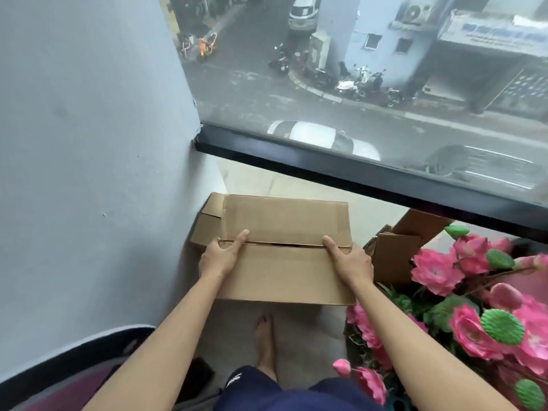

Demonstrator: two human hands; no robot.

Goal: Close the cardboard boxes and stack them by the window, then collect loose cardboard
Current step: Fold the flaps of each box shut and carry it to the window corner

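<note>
A brown cardboard box with its two top flaps folded together is held in front of me, above the floor near the window corner. My left hand grips its left end, thumb on the flap seam. My right hand grips its right end the same way. Beneath and behind it, against the wall, another cardboard box shows a raised flap. More cardboard, an open box, lies to the right by the window.
A grey wall stands at the left. The floor-level window with a black frame runs across ahead. Pink artificial flowers crowd the right. A dark-edged rug is at lower left. My bare foot stands on the tile floor.
</note>
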